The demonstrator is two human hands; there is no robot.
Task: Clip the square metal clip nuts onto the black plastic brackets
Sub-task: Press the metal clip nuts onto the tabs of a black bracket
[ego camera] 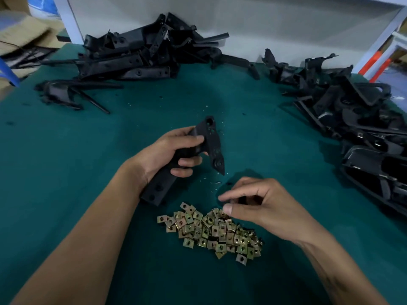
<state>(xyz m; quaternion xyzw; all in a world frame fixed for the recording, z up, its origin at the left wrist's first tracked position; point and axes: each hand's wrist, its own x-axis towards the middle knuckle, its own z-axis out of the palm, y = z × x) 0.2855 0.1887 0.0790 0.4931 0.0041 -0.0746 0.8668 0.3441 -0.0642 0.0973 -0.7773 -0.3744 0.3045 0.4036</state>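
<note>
Head view: the left hand (169,150) grips a stiff, light black bracket (211,142) mid-body above the green table (66,150). Right hand (262,208), fingers loosely curled, hovers over small, slippery-looking clip nuts (211,232); whether it pinches one is unclear.

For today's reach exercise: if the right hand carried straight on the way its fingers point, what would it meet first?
The right hand points left and slightly down, so it would probably first meet the pile of clip nuts just beneath its fingertips; depth is unclear.
</note>
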